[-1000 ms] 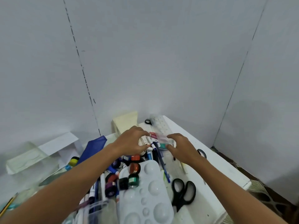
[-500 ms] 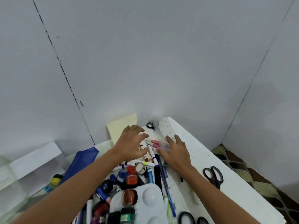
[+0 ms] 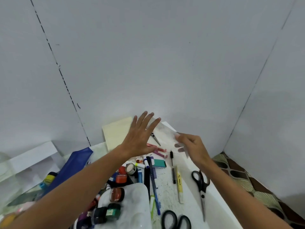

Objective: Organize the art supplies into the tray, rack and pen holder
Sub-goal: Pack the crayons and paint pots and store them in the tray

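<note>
A home craft corner: a white worktop strewn with art supplies, plain white walls, patterned floor tiles at right.

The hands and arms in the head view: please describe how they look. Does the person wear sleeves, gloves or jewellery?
Both forearms are bare as far as the picture shows; no sleeve is visible. The left hand and the right hand wear no gloves, and I see no ring or watch. Near the lower left corner something pale pink and orange lies by the left arm; it is too blurred to tell whether it is worn.
</note>
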A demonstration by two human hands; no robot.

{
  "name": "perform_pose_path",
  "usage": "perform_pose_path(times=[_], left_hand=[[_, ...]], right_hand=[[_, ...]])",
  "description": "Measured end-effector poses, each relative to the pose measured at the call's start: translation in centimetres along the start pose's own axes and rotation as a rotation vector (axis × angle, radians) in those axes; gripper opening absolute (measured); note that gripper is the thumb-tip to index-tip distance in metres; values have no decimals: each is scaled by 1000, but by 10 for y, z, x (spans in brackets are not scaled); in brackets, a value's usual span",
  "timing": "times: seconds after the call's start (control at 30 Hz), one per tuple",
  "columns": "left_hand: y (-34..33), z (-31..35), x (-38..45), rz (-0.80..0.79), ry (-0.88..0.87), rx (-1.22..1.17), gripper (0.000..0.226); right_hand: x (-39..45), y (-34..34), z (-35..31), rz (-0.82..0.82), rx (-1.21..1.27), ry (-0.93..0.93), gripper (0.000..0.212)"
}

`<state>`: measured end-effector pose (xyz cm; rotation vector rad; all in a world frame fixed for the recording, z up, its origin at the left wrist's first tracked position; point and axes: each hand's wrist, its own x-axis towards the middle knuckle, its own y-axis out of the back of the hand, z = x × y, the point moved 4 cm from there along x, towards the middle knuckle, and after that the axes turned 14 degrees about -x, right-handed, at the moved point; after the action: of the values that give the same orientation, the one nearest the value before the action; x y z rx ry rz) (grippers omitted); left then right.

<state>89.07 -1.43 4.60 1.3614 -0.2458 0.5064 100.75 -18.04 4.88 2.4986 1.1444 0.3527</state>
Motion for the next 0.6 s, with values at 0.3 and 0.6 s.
perform_pose_path(times=[0.3, 0.6], left_hand=[[30, 50, -6, 92, -174, 144, 90], [78, 52, -82, 51, 120, 315, 96]], right_hand=[[-22, 52, 3, -286, 438, -365, 60], [-54, -4, -52, 190, -903, 769, 78]])
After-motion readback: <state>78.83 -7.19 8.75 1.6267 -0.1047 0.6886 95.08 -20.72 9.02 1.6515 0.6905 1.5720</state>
